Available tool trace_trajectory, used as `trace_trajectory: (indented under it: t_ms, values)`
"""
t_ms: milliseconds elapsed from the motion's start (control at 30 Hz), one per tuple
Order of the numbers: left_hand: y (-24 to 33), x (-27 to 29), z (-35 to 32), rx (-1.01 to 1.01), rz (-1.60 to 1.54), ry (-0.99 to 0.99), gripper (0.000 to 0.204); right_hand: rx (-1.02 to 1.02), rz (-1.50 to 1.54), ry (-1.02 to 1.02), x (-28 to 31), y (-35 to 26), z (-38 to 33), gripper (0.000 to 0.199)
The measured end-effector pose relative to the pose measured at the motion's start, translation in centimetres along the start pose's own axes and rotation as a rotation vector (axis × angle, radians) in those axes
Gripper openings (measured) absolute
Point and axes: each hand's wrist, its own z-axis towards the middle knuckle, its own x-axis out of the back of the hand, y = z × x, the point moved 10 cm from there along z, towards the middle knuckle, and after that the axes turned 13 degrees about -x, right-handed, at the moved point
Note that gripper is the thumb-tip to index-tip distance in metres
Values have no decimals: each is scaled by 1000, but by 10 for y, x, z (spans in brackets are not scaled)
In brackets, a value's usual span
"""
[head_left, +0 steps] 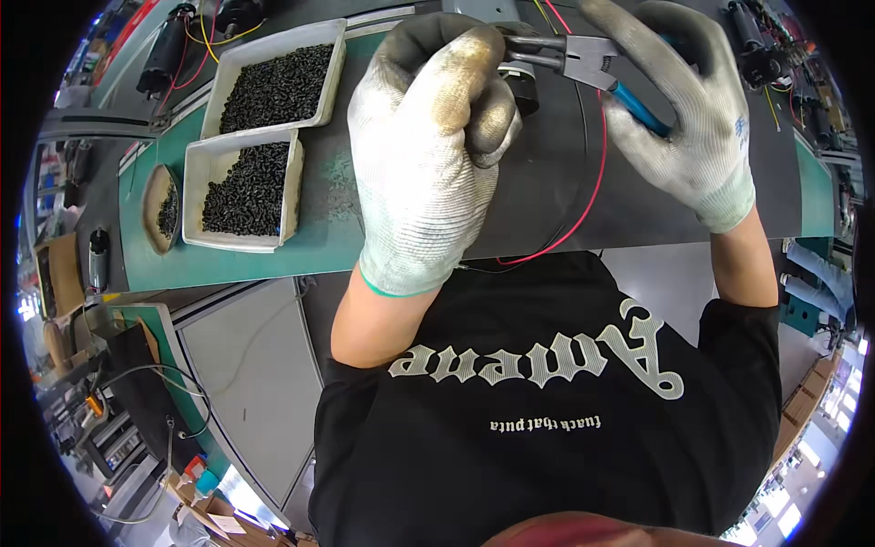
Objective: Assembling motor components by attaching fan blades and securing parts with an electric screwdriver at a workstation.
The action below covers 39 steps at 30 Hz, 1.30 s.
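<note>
My gloved right hand (697, 118) is closed around the blue handle of a pair of pliers (588, 61); their long dark jaws reach left. My left hand (424, 150), in a white glove with soiled fingertips, is closed in a pinch at the jaw tips. Whatever lies between those fingers is hidden. Behind the jaws and partly covered by my left hand is a grey and black motor (521, 84). A red wire (600, 173) and a thinner black wire run toward the table's near edge.
Two white bins (293, 196) of small black parts stand left of my left hand, beside a shallow oval dish (153, 214). More motors with wires (167, 55) lie at the far left, others (761, 64) at the far right. The dark mat (547, 205) ends close to my body.
</note>
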Motion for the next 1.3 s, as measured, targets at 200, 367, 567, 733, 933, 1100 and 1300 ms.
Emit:
trace_trajectory:
  t_ms: [200, 367, 567, 733, 933, 1100, 1300]
  values:
    - [-10, 14, 3, 72, -97, 66, 14, 1, -14, 54, 6, -5, 3, 58]
    - [-14, 17, 3, 69, -75, 176, 12, -8, -92, 96, -1, -4, 4, 58]
    - [-14, 19, 1, 64, -50, 241, 13, -42, -83, 70, 2, -7, 6, 59]
    - [-14, 20, 2, 57, -35, 210, 14, -31, -91, 47, 6, -7, 4, 61]
    - [-11, 20, 0, 1, 51, 189, 14, -43, -29, 32, -1, -1, 4, 58]
    - [-43, 59, 28, 274, 532, 166, 37, -135, 38, 196, -19, 38, 10, 41]
    - [-100, 109, 151, 144, 1522, -149, 54, -1053, 1423, -427, -205, 210, 7, 33]
